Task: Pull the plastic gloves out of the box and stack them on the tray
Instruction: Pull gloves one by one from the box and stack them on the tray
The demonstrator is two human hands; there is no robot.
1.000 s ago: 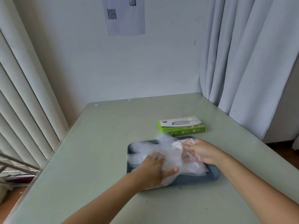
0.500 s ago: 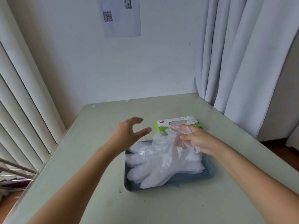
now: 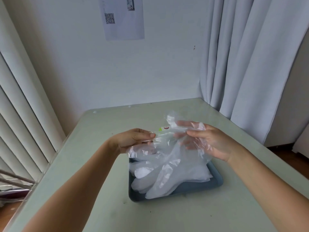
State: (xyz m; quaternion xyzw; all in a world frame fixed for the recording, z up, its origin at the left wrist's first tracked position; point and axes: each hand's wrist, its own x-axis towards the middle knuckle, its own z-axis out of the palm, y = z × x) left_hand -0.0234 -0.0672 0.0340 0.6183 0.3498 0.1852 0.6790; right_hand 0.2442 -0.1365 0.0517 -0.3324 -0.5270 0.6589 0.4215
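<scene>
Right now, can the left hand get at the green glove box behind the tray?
Probably not at once. The left hand pinches a plastic glove that the right hand also holds, and this glove hangs in front of the glove box; only a corner shows.

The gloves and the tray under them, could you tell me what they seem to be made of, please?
The plastic gloves look like thin translucent plastic film: crinkled, limp, with glossy highlights. The tray seems to be moulded plastic, matte grey-blue, with rounded corners and a raised rim; painted metal cannot be ruled out.
</scene>
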